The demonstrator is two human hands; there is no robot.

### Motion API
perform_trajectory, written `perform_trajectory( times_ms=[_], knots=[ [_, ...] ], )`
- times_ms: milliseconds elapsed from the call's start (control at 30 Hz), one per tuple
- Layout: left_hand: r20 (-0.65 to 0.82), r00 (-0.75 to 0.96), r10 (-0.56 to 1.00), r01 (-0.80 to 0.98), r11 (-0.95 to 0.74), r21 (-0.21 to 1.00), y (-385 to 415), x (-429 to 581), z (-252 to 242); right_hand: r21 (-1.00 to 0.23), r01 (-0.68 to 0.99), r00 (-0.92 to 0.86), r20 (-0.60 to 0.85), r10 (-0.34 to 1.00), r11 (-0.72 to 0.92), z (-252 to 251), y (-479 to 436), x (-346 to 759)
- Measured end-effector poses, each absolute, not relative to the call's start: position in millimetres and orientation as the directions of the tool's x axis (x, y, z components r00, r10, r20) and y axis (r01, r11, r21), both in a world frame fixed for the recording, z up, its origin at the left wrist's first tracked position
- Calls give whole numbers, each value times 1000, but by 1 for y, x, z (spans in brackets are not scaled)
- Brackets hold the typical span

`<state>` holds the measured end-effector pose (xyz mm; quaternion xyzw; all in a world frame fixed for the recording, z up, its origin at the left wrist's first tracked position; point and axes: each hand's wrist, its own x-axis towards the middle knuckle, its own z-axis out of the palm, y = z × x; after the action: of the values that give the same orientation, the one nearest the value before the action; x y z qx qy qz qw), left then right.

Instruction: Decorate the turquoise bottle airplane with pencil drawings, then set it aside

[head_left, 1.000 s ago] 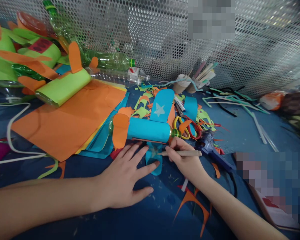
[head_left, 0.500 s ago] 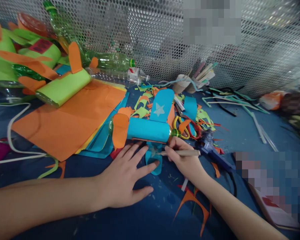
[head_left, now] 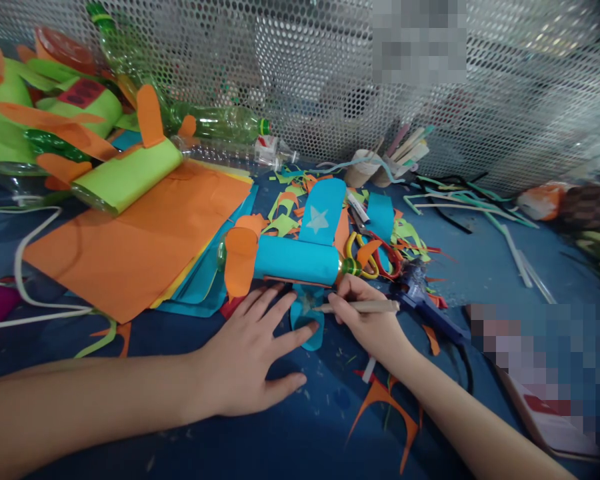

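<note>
A plastic bottle wrapped in blue paper (head_left: pixel 297 259) lies on its side, with an orange paper tail piece (head_left: pixel 241 261) at its left end. Its far blue wing (head_left: pixel 323 210) bears a pale star. On the near blue wing (head_left: pixel 310 340) another star shape shows, partly in shadow. My left hand (head_left: pixel 253 350) lies flat with fingers spread, its index fingertip on the near wing. Pinched in my right hand (head_left: pixel 367 320) is a pale marker (head_left: pixel 375 307), its tip at the star on that wing.
Behind the bottle lie paper scraps (head_left: pixel 285 213), scissors (head_left: pixel 387 260) and a white marker (head_left: pixel 357 205). A blue glue gun (head_left: pixel 433 310) rests right of my right hand. Orange paper sheets (head_left: pixel 130 260) and a green-wrapped bottle (head_left: pixel 130 177) are at left. Cups of markers (head_left: pixel 363 170) stand by the mesh panel.
Almost nothing differs. My right hand and the marker have shifted very slightly left; my left hand and the bottle stay in place.
</note>
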<state>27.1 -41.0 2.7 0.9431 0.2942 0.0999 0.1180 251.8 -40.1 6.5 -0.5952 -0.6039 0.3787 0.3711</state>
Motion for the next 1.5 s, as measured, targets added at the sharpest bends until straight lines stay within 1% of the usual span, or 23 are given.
perform_trajectory(
  times_ms=[533, 1067, 1233, 1500],
  knots=[
    [141, 802, 581, 529, -799, 286, -41, 27, 2, -900, 437, -10, -9, 1000, -4, 5, -40, 253],
    [120, 810, 574, 526, -801, 284, -41, 27, 3, -897, 442, -16, -7, 1000, 1, 4, -40, 252],
    [104, 813, 573, 526, -800, 289, -41, 27, 3, -878, 477, 34, -20, 999, -34, 3, -40, 254],
    [111, 815, 568, 523, -805, 280, -41, 27, 2, -885, 466, 18, -18, 1000, -24, 2, -40, 255]
  ],
)
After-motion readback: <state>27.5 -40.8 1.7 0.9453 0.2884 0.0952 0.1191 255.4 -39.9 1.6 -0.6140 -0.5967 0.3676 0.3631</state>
